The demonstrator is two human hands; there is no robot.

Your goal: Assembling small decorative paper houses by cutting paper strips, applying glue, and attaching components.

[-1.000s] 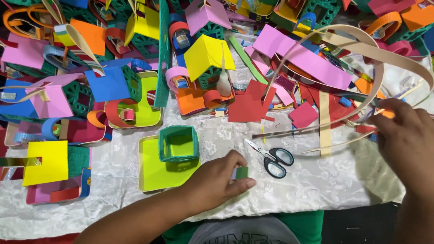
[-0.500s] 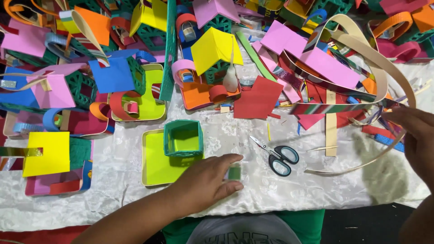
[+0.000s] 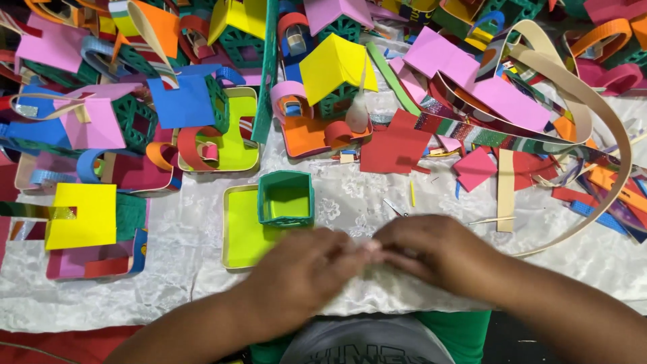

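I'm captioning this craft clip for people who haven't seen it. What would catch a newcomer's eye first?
First, the two hands meeting at bottom centre, left hand and right hand, fingertips together over the white tablecloth; anything between them is blurred. Just left of them, a green open box sits on a lime-green square base. Behind, bright foam pieces crowd the table, with a yellow roofed house at top centre.

The cloth [image 3: 168, 236] over the table is white fabric with a woven floral pattern and a faint sheen. The tray [image 3: 244, 229] looks like matt lime foam sheet with a pale rim, and the box [image 3: 286, 197] on it is green foam, matt too. The roof [image 3: 335, 64] is smooth yellow foam. The sheet [image 3: 394, 143] is matt red foam. The band [image 3: 600, 114] is smooth, beige and bendy. A ribbon [image 3: 485, 135] glitters.
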